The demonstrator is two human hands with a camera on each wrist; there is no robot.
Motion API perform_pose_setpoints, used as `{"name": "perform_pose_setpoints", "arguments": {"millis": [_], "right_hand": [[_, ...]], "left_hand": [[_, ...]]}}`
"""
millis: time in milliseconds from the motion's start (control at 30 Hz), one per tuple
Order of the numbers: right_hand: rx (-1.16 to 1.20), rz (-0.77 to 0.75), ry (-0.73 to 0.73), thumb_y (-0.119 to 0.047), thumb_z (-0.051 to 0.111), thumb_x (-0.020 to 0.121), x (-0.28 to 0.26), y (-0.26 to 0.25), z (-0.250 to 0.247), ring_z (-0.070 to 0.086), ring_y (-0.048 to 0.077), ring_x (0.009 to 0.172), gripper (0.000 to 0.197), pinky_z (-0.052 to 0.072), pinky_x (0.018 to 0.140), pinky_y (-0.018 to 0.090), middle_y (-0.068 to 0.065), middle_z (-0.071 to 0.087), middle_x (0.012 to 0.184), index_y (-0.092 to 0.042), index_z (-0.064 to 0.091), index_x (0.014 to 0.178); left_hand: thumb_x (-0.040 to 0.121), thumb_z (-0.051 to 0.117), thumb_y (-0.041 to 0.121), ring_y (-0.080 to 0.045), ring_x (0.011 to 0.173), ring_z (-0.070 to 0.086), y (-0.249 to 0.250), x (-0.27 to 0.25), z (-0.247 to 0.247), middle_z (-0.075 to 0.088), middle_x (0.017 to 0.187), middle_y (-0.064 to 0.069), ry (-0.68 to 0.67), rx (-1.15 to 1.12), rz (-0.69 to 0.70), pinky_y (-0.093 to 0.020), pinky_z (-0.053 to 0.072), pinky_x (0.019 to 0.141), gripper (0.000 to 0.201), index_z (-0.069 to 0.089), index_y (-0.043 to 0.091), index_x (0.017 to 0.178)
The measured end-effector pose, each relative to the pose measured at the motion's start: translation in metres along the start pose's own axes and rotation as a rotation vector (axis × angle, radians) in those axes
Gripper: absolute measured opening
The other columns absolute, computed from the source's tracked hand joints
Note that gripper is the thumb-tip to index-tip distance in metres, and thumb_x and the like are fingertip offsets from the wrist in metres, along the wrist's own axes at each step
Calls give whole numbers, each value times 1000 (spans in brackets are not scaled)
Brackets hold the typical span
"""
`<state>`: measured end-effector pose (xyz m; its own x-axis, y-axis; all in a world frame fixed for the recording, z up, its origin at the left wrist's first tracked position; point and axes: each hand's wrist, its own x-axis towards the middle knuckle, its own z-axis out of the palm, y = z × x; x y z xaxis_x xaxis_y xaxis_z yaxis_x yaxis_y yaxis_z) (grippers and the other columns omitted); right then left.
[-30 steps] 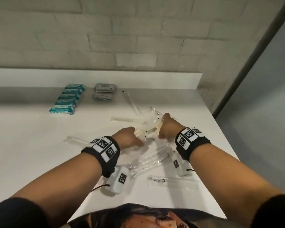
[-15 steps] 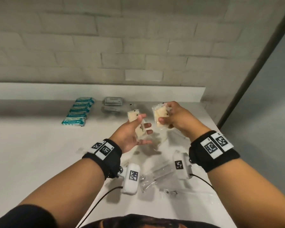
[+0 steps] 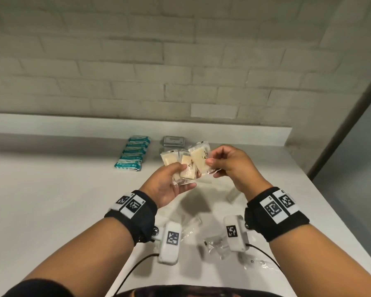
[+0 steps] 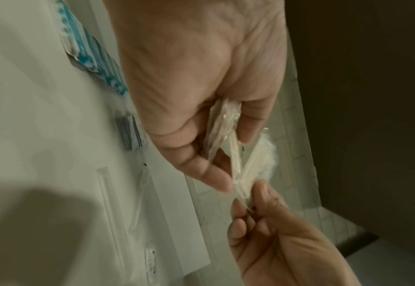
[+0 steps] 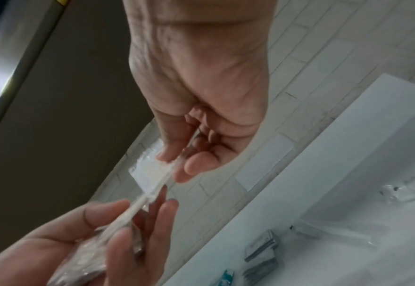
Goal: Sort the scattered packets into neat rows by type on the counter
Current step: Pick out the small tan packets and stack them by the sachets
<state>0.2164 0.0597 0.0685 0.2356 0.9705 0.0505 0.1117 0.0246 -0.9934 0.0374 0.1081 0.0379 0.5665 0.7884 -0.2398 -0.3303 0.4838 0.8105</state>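
Both hands are raised above the white counter (image 3: 51,200). My left hand (image 3: 169,181) holds two cream packets (image 3: 185,168) in clear wrap, fanned between thumb and fingers. My right hand (image 3: 223,163) pinches a third cream packet (image 3: 198,156) by its lower edge, right beside the left hand's packets. The left wrist view shows the packets (image 4: 228,143) edge-on between my left fingers, with the right hand (image 4: 262,232) below. In the right wrist view my right hand (image 5: 177,160) pinches the packet (image 5: 150,172) and the left hand (image 5: 98,241) holds the others.
A row of teal packets (image 3: 133,153) lies at the back of the counter, with grey packets (image 3: 174,141) stacked to its right. Clear long packets (image 3: 219,243) lie scattered near the front under my wrists. The counter's right edge (image 3: 330,211) drops off to a grey floor.
Both hands rose from the scattered pile with cream packets, then came together. The left hand now holds two packets, and the right hand's packet sits against them.
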Motion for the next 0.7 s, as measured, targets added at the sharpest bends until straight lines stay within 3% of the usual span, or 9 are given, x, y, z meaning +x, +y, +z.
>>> {"name": "perform_pose_setpoints", "arguments": {"millis": [133,200,267,333,367,433,500,600,700], "right_hand": [[-324,-402,35,7,74,72,4,-4,16,56,5,78,21,49,74,21,-1,54,85,-13,67,70],[-644,-679,8,2,72,75,6,1,24,57,13,86,16,52,76,29,-3,52,92,-15,69,75],[-808,-807,-33,-2,68,79,8,7,32,58,19,89,17,52,75,33,-5,52,97,-18,70,79],[-724,-747,-53,3,65,83,9,8,40,58,15,92,21,49,80,22,-4,55,100,-16,74,83],[-602,-627,-48,4,62,86,8,4,45,59,11,91,22,46,81,18,-3,58,99,-14,75,86],[-333,-326,-44,-4,59,91,5,-10,52,62,10,84,19,47,76,22,0,63,97,-17,70,99],[-255,-103,-100,-15,64,90,6,-21,57,62,13,74,19,49,65,26,2,62,90,-21,63,108],[-369,-9,-201,-9,71,83,14,-28,62,59,16,61,10,49,56,26,0,63,72,-11,68,93],[-367,48,-258,-1,72,80,21,-30,62,60,16,56,6,53,54,25,4,64,66,-3,68,85]], "left_hand": [[96,43,13,-27,88,72,13,-12,-14,69,105,-19,-35,-133,-56,-29,59,59,34,51,-2,125],[95,51,17,-26,83,71,18,-17,-18,69,100,-18,-52,-153,-65,-29,59,58,29,57,0,117],[90,58,11,-21,73,68,23,-20,-22,69,88,-12,-37,-91,-17,-27,58,59,15,62,3,103],[87,61,1,-18,71,65,26,-20,-28,68,84,-8,25,27,75,-26,55,59,13,63,5,99],[86,61,-2,-18,75,64,27,-20,-31,67,87,-7,50,95,121,-26,53,59,19,63,6,103],[85,62,-3,-18,80,64,30,-19,-35,67,94,-7,96,230,188,-25,49,60,31,59,8,114],[84,64,-3,-16,80,65,32,-17,-38,67,96,-6,131,361,235,-23,49,59,37,55,10,118],[82,65,-5,-16,78,64,32,-14,-41,66,94,-7,128,472,262,-27,50,63,38,55,11,114],[81,65,-7,-18,80,64,29,-11,-46,67,92,-6,105,473,248,-30,51,64,39,56,10,115]]}}
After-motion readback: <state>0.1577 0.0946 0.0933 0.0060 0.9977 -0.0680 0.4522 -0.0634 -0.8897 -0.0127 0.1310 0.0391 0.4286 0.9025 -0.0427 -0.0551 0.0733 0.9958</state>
